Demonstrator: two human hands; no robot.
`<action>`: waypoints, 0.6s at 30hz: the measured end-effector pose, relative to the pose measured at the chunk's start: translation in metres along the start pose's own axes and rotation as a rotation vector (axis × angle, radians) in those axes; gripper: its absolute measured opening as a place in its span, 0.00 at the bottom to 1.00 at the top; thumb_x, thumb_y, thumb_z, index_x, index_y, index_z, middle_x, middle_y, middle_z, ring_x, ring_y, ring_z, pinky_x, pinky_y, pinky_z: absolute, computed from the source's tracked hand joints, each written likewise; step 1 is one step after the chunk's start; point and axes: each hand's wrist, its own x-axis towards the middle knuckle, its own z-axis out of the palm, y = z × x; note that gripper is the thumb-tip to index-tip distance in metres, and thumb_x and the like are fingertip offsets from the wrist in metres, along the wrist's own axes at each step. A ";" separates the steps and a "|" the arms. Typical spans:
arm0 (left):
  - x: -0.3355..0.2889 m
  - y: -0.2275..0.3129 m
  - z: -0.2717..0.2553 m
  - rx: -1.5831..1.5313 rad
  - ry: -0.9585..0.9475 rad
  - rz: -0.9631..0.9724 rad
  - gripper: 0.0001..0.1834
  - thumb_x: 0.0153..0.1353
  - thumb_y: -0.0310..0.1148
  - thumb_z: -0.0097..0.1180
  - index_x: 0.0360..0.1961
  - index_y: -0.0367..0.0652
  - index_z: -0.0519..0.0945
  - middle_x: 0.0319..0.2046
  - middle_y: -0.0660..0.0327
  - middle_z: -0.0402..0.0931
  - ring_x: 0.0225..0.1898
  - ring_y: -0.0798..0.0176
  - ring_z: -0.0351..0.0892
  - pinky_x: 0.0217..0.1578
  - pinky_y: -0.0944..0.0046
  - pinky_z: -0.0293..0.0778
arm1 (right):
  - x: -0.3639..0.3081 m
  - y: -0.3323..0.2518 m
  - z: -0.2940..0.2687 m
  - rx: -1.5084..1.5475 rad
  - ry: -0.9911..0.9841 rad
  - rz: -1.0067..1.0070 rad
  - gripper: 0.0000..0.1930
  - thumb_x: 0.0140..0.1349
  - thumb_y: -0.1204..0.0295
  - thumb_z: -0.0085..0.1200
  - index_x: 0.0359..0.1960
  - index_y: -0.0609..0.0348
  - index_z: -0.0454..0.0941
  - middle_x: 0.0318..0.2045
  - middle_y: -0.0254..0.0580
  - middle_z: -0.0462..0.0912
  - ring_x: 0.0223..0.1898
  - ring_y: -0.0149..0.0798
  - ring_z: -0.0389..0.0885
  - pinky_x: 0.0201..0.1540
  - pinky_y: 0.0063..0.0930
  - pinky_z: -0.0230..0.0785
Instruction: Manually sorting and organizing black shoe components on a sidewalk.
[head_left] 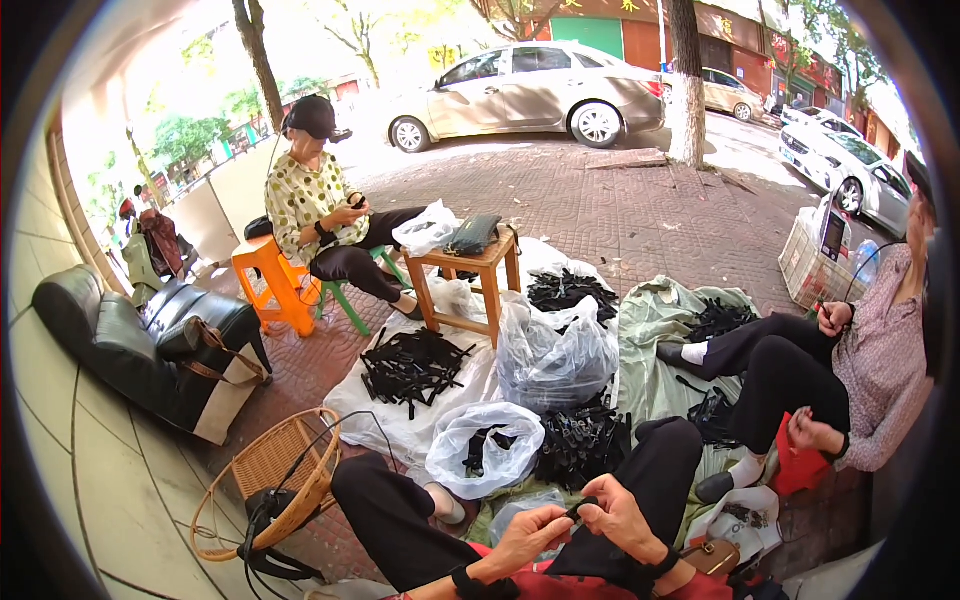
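Note:
Low in front of my lap, my left hand (535, 535) and my right hand (616, 518) are close together, fingertips pinched on a small black strap-like piece (577, 509). Most of that piece is covered by my fingers, so its exact kind is unclear. Just beyond my hands lies a heap of black strap-like pieces with shiny metal bits (585, 445). Left of this heap is an open white plastic bag (515, 475) with more black pieces inside. A large clear plastic bag (556, 360) stands behind the heap. Both my wrists wear black bands.
Another black pile (412, 370) lies on white sheeting (350, 400). A wooden stool (465, 262) stands beyond it. Co-workers sit at far left (318, 205) and right (880, 360). A wicker chair (275, 465) and black armchair (165, 335) are on the left.

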 end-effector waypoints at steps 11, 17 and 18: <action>0.011 0.005 0.010 -0.002 -0.110 -0.048 0.08 0.59 0.35 0.46 0.30 0.41 0.73 0.19 0.72 0.66 0.19 0.81 0.58 0.18 0.80 0.55 | -0.001 0.005 -0.011 -0.343 -0.025 -0.202 0.17 0.57 0.64 0.47 0.16 0.63 0.69 0.09 0.43 0.64 0.11 0.31 0.60 0.15 0.25 0.54; 0.015 0.008 0.017 -0.045 -0.177 0.007 0.09 0.59 0.35 0.46 0.27 0.42 0.71 0.17 0.76 0.60 0.19 0.82 0.53 0.18 0.79 0.51 | -0.004 -0.001 -0.014 -0.408 0.031 -0.360 0.15 0.55 0.67 0.48 0.13 0.61 0.69 0.08 0.43 0.63 0.09 0.37 0.62 0.13 0.27 0.54; 0.015 0.007 0.018 -0.058 -0.185 0.041 0.09 0.59 0.35 0.46 0.27 0.42 0.71 0.18 0.76 0.59 0.19 0.82 0.53 0.18 0.79 0.51 | -0.005 -0.001 -0.015 -0.434 0.037 -0.393 0.15 0.54 0.68 0.49 0.13 0.61 0.69 0.08 0.43 0.64 0.09 0.36 0.64 0.13 0.27 0.54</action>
